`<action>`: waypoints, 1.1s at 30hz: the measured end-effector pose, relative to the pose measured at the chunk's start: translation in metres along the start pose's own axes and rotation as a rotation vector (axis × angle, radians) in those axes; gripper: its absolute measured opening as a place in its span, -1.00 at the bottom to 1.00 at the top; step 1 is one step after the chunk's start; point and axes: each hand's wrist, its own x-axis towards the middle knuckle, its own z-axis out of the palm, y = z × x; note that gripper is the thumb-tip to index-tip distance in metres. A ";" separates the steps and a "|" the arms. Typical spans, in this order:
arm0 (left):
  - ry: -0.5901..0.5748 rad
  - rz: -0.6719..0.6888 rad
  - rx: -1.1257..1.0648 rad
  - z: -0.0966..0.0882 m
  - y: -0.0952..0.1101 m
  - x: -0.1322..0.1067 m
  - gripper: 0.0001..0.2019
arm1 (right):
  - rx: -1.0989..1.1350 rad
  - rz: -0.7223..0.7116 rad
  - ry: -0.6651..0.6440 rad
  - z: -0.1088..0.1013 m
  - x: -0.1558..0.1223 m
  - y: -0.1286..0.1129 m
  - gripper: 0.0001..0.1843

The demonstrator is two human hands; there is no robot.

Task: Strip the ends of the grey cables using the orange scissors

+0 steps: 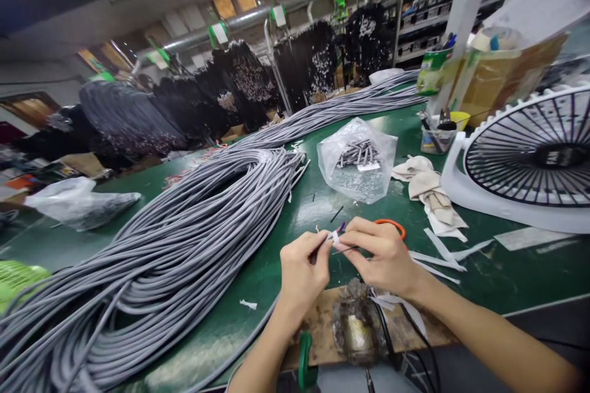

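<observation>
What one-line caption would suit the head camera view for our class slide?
Left hand and right hand pinch a thin dark wire beside coiled grey cables.

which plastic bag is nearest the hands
The clear bag holding short grey pieces; the whitish bag lies much farther off, left of the grey cable heap.

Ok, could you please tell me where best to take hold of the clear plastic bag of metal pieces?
Pinch the crumpled edge of the clear plastic bag from above on the near side: the metal pieces sit heaped mid-bag, leaving loose plastic around them.
</observation>
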 end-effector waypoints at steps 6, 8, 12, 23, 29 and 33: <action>-0.160 0.270 -0.041 -0.005 0.000 -0.001 -0.83 | 0.169 0.303 0.011 -0.011 0.011 0.007 -0.82; -0.113 0.144 -0.183 -0.006 0.002 0.001 -0.86 | 0.248 0.319 0.012 -0.013 0.013 0.006 -0.81; -0.033 -0.226 -0.475 0.002 0.001 0.002 -0.76 | 0.054 0.023 0.025 -0.008 0.004 0.000 -0.78; 0.159 -0.214 -0.059 0.000 -0.013 0.011 -0.76 | -0.312 -0.042 -0.378 0.005 -0.006 0.007 -0.77; 0.158 -0.235 -0.093 -0.007 -0.018 0.013 -0.65 | -0.676 0.373 -0.603 -0.012 0.002 0.022 -0.82; 0.165 -0.206 -0.079 -0.006 -0.016 0.009 -0.70 | -0.871 0.505 -0.625 -0.021 0.003 0.028 -0.82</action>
